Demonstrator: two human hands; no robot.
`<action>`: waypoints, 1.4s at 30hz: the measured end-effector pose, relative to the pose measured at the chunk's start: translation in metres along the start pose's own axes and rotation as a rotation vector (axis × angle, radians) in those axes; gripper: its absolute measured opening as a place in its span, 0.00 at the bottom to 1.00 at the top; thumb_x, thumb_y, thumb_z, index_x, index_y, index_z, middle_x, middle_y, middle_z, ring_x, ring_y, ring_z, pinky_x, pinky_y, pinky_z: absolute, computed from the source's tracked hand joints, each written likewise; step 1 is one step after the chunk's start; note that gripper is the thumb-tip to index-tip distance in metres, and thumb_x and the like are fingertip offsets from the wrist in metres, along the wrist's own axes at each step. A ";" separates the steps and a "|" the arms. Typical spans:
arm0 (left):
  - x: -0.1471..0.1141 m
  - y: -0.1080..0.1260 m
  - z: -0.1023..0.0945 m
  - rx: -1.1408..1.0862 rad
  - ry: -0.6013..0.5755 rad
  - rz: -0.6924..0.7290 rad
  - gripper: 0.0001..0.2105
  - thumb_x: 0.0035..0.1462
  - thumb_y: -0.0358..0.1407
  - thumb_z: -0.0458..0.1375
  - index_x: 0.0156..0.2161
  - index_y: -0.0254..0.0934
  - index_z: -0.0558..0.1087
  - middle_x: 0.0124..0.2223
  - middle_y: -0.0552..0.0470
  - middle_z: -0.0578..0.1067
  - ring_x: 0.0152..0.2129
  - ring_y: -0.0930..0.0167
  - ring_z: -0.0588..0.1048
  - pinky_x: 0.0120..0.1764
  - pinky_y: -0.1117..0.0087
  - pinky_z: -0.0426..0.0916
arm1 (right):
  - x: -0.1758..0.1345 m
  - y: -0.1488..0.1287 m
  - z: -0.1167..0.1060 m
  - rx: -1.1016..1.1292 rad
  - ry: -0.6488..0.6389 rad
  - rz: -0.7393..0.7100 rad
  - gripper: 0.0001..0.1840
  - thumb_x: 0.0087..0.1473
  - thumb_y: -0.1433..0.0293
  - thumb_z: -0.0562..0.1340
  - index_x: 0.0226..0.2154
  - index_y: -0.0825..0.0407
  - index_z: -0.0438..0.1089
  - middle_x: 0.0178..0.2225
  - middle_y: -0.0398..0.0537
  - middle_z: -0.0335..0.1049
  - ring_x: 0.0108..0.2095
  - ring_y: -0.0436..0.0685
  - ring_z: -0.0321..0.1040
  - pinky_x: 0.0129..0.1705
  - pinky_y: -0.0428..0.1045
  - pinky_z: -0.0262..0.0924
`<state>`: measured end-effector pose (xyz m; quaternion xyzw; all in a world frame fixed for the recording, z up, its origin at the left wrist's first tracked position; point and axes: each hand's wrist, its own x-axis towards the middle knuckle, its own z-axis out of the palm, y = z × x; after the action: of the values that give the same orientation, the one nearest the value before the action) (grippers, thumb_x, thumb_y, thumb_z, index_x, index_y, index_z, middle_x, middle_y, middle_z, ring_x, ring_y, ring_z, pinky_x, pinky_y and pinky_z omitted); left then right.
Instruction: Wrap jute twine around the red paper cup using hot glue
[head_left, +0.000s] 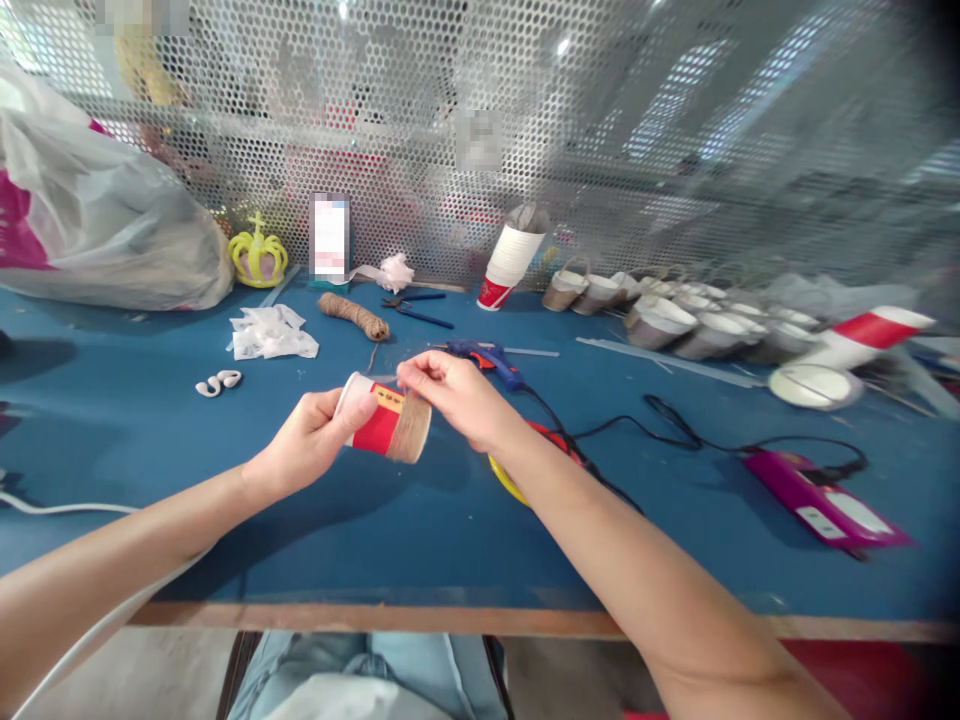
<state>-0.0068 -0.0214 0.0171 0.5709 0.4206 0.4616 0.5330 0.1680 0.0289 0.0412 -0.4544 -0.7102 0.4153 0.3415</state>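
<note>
My left hand (313, 440) grips a red and white paper cup (371, 432) around its left end, the thumb lying along its side. The cup is tilted on its side above the table. Brown twine (409, 430) is wound round the cup's right-hand part. At the cup's upper edge, my right hand (450, 390) pinches with thumb and forefinger, seemingly on the twine's strand. Behind the cup lies a twine skein (354, 316), from which a strand runs toward the cup. A blue glue gun (491, 362) rests just beyond my right hand.
Pliers (420, 308), crumpled white paper (274, 332) and a stack of paper cups (511, 260) stand or lie toward the mesh. Several twine-wrapped cups (660, 322) are at the right, behind a purple power strip (825, 500) with a black cord. A plastic bag (112, 210) fills the back left.
</note>
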 end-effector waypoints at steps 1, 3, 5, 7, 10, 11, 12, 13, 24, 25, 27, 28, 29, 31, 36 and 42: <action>0.002 0.000 0.001 -0.071 0.026 -0.030 0.18 0.50 0.48 0.54 0.30 0.31 0.73 0.26 0.53 0.73 0.21 0.76 0.67 0.27 0.76 0.62 | 0.001 0.000 -0.001 -0.005 0.018 0.004 0.19 0.50 0.53 0.55 0.28 0.54 0.64 0.27 0.46 0.67 0.28 0.51 0.63 0.30 0.47 0.57; 0.007 0.002 0.002 -0.195 0.104 -0.081 0.19 0.49 0.48 0.55 0.31 0.31 0.73 0.26 0.52 0.74 0.21 0.75 0.68 0.27 0.75 0.63 | 0.000 -0.001 -0.002 -0.019 0.034 -0.004 0.22 0.52 0.52 0.52 0.30 0.54 0.65 0.30 0.49 0.69 0.31 0.53 0.66 0.32 0.48 0.60; 0.011 0.003 0.002 -0.287 0.187 -0.132 0.18 0.47 0.48 0.58 0.31 0.30 0.72 0.24 0.51 0.74 0.20 0.75 0.69 0.26 0.75 0.64 | -0.005 -0.005 0.000 -0.067 0.014 -0.049 0.22 0.52 0.52 0.53 0.34 0.54 0.67 0.34 0.52 0.70 0.33 0.54 0.68 0.35 0.50 0.62; 0.013 0.004 0.001 -0.342 0.239 -0.172 0.18 0.45 0.47 0.60 0.31 0.30 0.72 0.23 0.52 0.74 0.19 0.76 0.69 0.25 0.76 0.63 | -0.011 -0.009 0.005 -0.186 0.006 -0.125 0.22 0.49 0.55 0.58 0.41 0.54 0.66 0.40 0.54 0.70 0.38 0.57 0.68 0.39 0.52 0.62; 0.014 0.003 0.000 -0.367 0.256 -0.187 0.18 0.44 0.46 0.61 0.32 0.29 0.72 0.23 0.52 0.74 0.18 0.76 0.68 0.23 0.76 0.62 | -0.018 -0.013 0.014 -0.399 0.046 -0.220 0.26 0.45 0.61 0.63 0.46 0.55 0.64 0.45 0.58 0.66 0.44 0.62 0.65 0.45 0.55 0.59; 0.013 0.003 0.000 -0.371 0.255 -0.186 0.18 0.44 0.46 0.61 0.33 0.29 0.72 0.23 0.52 0.74 0.18 0.76 0.68 0.23 0.77 0.62 | -0.019 -0.013 0.016 -0.438 0.056 -0.235 0.26 0.45 0.63 0.63 0.46 0.56 0.64 0.46 0.58 0.66 0.45 0.62 0.64 0.46 0.55 0.59; 0.013 0.002 0.000 -0.377 0.252 -0.184 0.18 0.44 0.45 0.61 0.33 0.29 0.72 0.23 0.52 0.74 0.18 0.76 0.69 0.24 0.77 0.62 | -0.019 -0.012 0.017 -0.454 0.060 -0.239 0.25 0.45 0.64 0.63 0.46 0.57 0.64 0.46 0.59 0.66 0.45 0.62 0.64 0.46 0.55 0.59; 0.012 0.002 0.001 -0.383 0.247 -0.183 0.18 0.45 0.45 0.60 0.34 0.29 0.72 0.23 0.52 0.74 0.19 0.76 0.69 0.24 0.77 0.62 | -0.018 -0.012 0.018 -0.453 0.062 -0.239 0.24 0.45 0.65 0.62 0.46 0.57 0.63 0.45 0.58 0.66 0.45 0.62 0.65 0.46 0.55 0.60; 0.010 0.003 0.003 -0.386 0.223 -0.156 0.19 0.46 0.46 0.59 0.35 0.28 0.73 0.22 0.51 0.75 0.18 0.75 0.70 0.25 0.76 0.63 | -0.018 -0.010 0.021 -0.401 0.078 -0.196 0.22 0.43 0.69 0.61 0.43 0.58 0.62 0.42 0.58 0.67 0.44 0.62 0.65 0.45 0.56 0.62; 0.010 0.003 0.003 -0.381 0.225 -0.155 0.19 0.46 0.46 0.59 0.35 0.28 0.73 0.22 0.51 0.75 0.18 0.75 0.70 0.25 0.76 0.63 | -0.018 -0.010 0.020 -0.388 0.068 -0.189 0.22 0.43 0.68 0.62 0.43 0.57 0.62 0.42 0.58 0.67 0.44 0.62 0.65 0.45 0.56 0.62; 0.010 0.002 0.002 -0.368 0.225 -0.145 0.20 0.47 0.46 0.58 0.36 0.28 0.73 0.23 0.51 0.75 0.18 0.75 0.70 0.25 0.75 0.64 | -0.017 -0.010 0.018 -0.338 0.032 -0.177 0.22 0.44 0.66 0.62 0.43 0.56 0.62 0.44 0.58 0.66 0.45 0.62 0.65 0.45 0.56 0.62; 0.010 0.001 0.002 -0.355 0.216 -0.133 0.20 0.48 0.47 0.58 0.36 0.28 0.73 0.23 0.51 0.76 0.18 0.75 0.70 0.26 0.75 0.64 | -0.017 -0.010 0.016 -0.298 0.010 -0.169 0.22 0.45 0.66 0.62 0.43 0.56 0.61 0.45 0.58 0.66 0.44 0.61 0.66 0.44 0.56 0.63; 0.009 0.000 0.001 -0.334 0.202 -0.112 0.20 0.49 0.47 0.57 0.37 0.29 0.73 0.24 0.51 0.76 0.19 0.75 0.71 0.26 0.75 0.64 | -0.016 -0.010 0.013 -0.251 -0.012 -0.157 0.21 0.46 0.65 0.61 0.43 0.55 0.61 0.45 0.58 0.65 0.44 0.60 0.66 0.43 0.56 0.64; 0.008 -0.001 -0.001 -0.254 0.162 -0.051 0.20 0.51 0.47 0.55 0.38 0.30 0.74 0.27 0.51 0.77 0.21 0.74 0.71 0.28 0.75 0.63 | -0.014 -0.009 0.008 -0.145 -0.068 -0.115 0.20 0.48 0.65 0.60 0.43 0.54 0.60 0.45 0.56 0.66 0.40 0.58 0.69 0.41 0.55 0.65; 0.009 0.001 -0.004 -0.217 0.046 -0.012 0.19 0.48 0.46 0.59 0.36 0.30 0.75 0.30 0.50 0.77 0.26 0.72 0.72 0.33 0.74 0.64 | -0.018 -0.008 -0.003 -0.050 -0.113 -0.138 0.20 0.45 0.67 0.63 0.42 0.50 0.58 0.42 0.50 0.67 0.38 0.55 0.70 0.38 0.52 0.68; 0.012 0.010 -0.003 -0.475 -0.016 -0.277 0.18 0.45 0.47 0.61 0.29 0.29 0.73 0.25 0.49 0.76 0.20 0.73 0.72 0.27 0.74 0.65 | -0.036 0.003 0.006 -0.484 0.011 -0.615 0.23 0.47 0.73 0.62 0.45 0.49 0.55 0.48 0.56 0.58 0.52 0.60 0.58 0.50 0.59 0.59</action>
<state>-0.0073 -0.0093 0.0277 0.3708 0.3703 0.4655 0.7133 0.1764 -0.0058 0.0317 -0.2900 -0.8888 0.1115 0.3368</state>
